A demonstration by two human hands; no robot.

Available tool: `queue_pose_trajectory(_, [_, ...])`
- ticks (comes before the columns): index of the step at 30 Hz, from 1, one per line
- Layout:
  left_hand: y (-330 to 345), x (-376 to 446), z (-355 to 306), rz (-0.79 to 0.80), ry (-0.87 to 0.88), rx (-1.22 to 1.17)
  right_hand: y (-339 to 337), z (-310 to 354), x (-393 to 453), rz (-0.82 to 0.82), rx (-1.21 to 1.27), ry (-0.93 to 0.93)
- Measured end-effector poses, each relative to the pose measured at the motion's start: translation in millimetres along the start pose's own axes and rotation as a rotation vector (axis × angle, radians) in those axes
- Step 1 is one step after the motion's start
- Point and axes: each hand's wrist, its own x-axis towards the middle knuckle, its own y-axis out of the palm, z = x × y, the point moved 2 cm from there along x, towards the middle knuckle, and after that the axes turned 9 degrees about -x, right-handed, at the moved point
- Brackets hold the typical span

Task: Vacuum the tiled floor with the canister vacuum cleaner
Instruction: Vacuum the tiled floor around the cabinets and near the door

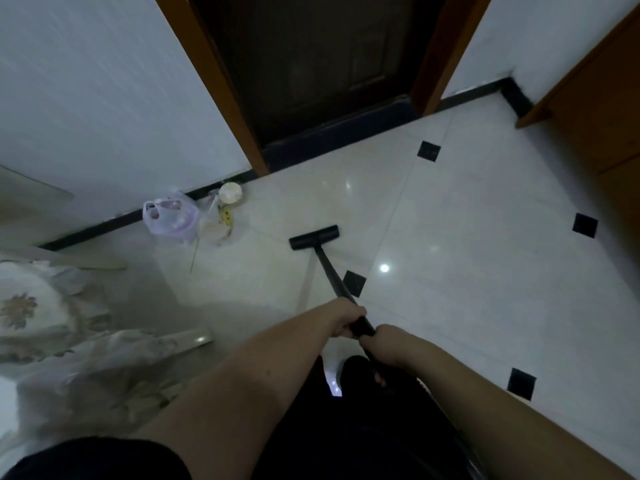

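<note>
A black vacuum wand [327, 270] runs from my hands down to a flat black floor head [313, 236] lying on the glossy white tiled floor [467, 258]. My left hand [343, 318] grips the wand higher up. Just behind it, my right hand [384, 346] grips the wand's thicker handle end. The floor head sits a little in front of the dark door. The canister itself is hidden below my arms.
A plastic bag [169, 216] and a small round container [230, 194] lie by the black skirting to the left. A cloth-covered table [52, 323] fills the left. A dark wooden door [311, 64] stands ahead, and wooden furniture [595, 109] at the right. Small black inset tiles [428, 151] dot the floor.
</note>
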Motion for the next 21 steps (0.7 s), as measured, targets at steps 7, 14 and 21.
queue_pose_trajectory(7, [-28.7, 11.4, 4.4, 0.014, 0.021, 0.015, 22.0, 24.2, 1.6, -0.049, 0.033, 0.030])
queue_pose_trajectory(14, [-7.6, 7.1, 27.2, 0.093, -0.014, 0.083, 34.4, -4.6, -12.7, -0.099, 0.053, 0.123])
queue_pose_trajectory(21, [26.3, 2.1, 68.0, 0.118, -0.051, 0.162, 58.9, -48.1, -33.9, -0.099, 0.021, 0.117])
